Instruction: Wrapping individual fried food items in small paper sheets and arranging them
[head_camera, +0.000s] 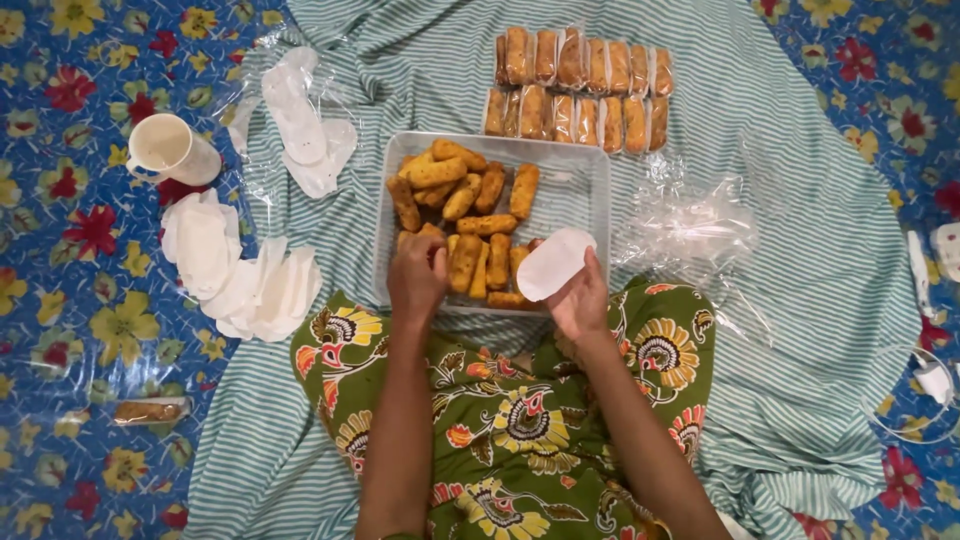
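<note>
Just under left hand (417, 275): fried roll (434, 238)

You're looking down at a floor mat (60, 330), blue with red and yellow flowers, glossy under soft even light. A green-and-white striped cloth (800, 200) is spread across its middle, reaching the top and bottom edges.

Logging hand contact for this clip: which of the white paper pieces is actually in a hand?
The single white paper in the right hand, held over the tray. The other papers lie in heaps on the left, untouched.
</note>
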